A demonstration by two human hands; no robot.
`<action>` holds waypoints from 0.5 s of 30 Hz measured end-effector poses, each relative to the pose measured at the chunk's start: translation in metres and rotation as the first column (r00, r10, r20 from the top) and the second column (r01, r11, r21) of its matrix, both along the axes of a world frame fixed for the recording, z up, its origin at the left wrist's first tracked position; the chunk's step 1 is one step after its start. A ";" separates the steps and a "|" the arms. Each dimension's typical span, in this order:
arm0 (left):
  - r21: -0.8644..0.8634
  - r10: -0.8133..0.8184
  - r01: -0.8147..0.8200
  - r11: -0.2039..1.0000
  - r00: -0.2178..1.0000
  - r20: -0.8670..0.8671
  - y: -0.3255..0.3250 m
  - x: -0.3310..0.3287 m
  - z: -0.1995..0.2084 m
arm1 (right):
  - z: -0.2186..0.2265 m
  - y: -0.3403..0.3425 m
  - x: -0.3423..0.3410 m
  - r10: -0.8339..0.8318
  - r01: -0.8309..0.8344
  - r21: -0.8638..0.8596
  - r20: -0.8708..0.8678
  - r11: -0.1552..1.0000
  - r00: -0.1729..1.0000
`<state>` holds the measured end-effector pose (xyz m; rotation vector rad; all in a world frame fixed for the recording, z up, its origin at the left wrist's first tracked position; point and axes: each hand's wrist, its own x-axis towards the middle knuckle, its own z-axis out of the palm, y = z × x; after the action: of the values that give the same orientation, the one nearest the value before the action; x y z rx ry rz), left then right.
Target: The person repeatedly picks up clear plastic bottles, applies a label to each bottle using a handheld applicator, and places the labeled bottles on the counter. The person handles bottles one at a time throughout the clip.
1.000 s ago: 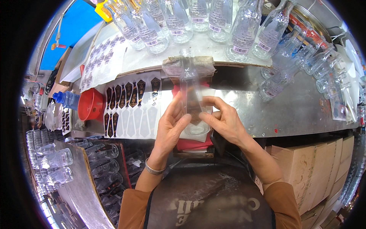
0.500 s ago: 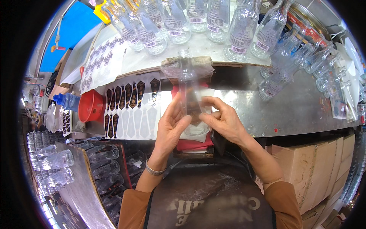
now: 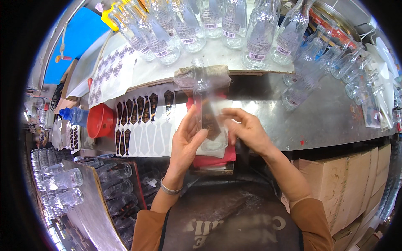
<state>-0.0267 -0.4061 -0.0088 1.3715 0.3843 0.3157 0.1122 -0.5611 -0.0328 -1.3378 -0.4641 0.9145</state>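
A clear glass bottle (image 3: 214, 141) lies before me with its neck away from me, on a rolled cloth (image 3: 217, 76). On its upper side is a dark, pointed label with orange print (image 3: 211, 123). My left hand (image 3: 189, 133) holds the bottle's left side, thumb on the glass near the label. To its right, my right hand (image 3: 248, 130) is slightly blurred, fingers apart and curved by the glass, with nothing visible in them. Red cloth (image 3: 229, 157) shows beneath the bottle. A sheet of matching dark labels (image 3: 142, 121) lies to the left, several of its places bare.
Several clear bottles with back labels (image 3: 186, 29) stand on a raised white board (image 3: 125, 79); more are at the right (image 3: 299, 92). A red bowl (image 3: 100, 121) and a blue-capped plastic bottle (image 3: 73, 115) sit left. Cardboard boxes (image 3: 331, 180) are lower right, crated bottles (image 3: 117, 186) lower left.
My right thumb has come off the label, and the right hand has drawn slightly right, away from the glass. The left hand keeps its hold on the bottle.
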 end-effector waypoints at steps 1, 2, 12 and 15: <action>0.011 0.005 -0.005 1.000 1.000 0.000 0.000 0.000 -0.002 | -0.001 -0.002 0.005 -0.042 0.043 0.018 -0.082 0.999 0.996; 0.023 0.007 -0.007 1.000 1.000 0.003 0.000 0.001 -0.003 | -0.018 -0.005 0.014 -0.171 0.170 -0.017 -0.108 0.985 0.979; 0.024 0.033 -0.034 0.999 0.999 0.029 -0.002 0.000 -0.008 | 0.064 0.022 0.032 0.025 -0.100 0.068 0.691 0.993 0.722; 0.040 0.046 -0.046 0.998 0.999 0.001 -0.002 0.000 -0.014 | 0.066 0.055 0.063 -0.144 0.071 0.126 0.903 0.990 0.405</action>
<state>-0.0267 -0.4078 -0.0224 1.4036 0.4123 0.3632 0.1756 -0.5065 0.0336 -1.7149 -1.2332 -0.0763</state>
